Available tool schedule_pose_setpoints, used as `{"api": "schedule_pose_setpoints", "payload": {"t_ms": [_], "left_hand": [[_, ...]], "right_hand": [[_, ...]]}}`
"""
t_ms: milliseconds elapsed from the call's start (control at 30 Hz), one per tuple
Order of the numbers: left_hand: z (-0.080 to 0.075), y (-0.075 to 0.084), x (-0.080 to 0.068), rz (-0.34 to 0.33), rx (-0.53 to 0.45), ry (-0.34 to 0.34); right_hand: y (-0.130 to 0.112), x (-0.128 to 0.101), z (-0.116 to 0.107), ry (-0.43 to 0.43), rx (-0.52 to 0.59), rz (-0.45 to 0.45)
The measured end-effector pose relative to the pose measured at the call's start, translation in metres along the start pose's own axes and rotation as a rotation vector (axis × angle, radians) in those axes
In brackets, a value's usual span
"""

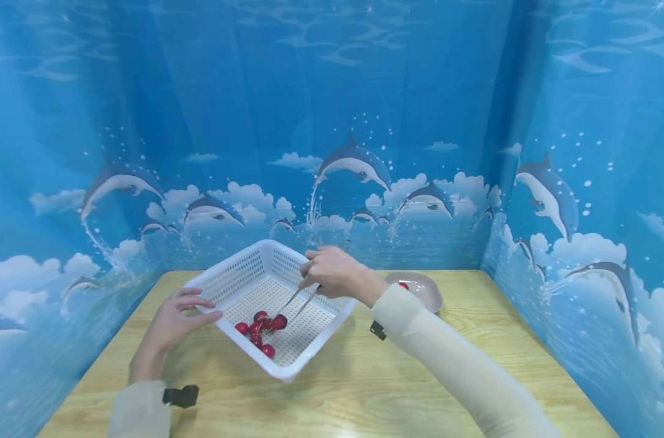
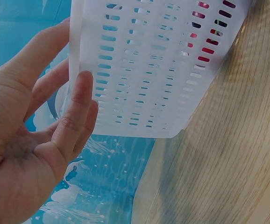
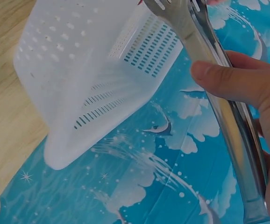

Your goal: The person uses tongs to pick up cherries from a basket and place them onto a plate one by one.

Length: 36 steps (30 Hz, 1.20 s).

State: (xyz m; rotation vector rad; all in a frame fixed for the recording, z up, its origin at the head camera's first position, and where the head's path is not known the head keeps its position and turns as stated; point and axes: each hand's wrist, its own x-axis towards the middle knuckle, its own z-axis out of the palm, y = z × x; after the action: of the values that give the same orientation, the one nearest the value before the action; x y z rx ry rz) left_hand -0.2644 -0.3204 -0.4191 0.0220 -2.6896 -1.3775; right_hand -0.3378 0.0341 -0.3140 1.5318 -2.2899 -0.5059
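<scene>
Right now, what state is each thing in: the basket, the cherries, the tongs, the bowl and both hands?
white basket: tilted, near corner on the table.
cherries: clustered in the basket's low corner.
tongs: tips at one cherry.
pink bowl: upright, one red fruit inside.
left hand: fingers straight against the basket's side.
right hand: fingers curled round the tongs.

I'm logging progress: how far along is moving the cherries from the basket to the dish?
One red fruit already lies in the pink dish. The right hand holds metal tongs over the red cherries in the white perforated plastic basket, steadied by the left hand. About seven cherries remain.
</scene>
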Motion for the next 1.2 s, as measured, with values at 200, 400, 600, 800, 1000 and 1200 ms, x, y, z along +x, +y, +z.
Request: {"api": "schedule_pose_setpoints", "payload": {"t_ms": [200,400,600,800,1000,1200], "left_hand": [[0.000,0.001,0.000,-0.006,0.006,-0.003],[0.000,-0.001,0.001,-0.008,0.003,-0.001],[0.000,0.000,0.000,0.003,0.007,0.003],[0.000,0.002,0.000,0.016,0.021,0.005],[0.001,0.001,0.000,0.028,0.015,0.014],[0.001,0.000,-0.001,0.039,0.017,0.023]], "right_hand": [[0.005,-0.015,0.007,0.113,0.067,0.039],[0.011,-0.030,0.011,0.168,0.121,0.094],[0.018,-0.047,0.018,0.249,0.158,0.108],[0.023,-0.062,0.023,0.315,0.179,0.134],[0.027,-0.075,0.026,0.325,0.181,0.173],[0.033,-0.088,0.027,0.323,0.202,0.213]]}}
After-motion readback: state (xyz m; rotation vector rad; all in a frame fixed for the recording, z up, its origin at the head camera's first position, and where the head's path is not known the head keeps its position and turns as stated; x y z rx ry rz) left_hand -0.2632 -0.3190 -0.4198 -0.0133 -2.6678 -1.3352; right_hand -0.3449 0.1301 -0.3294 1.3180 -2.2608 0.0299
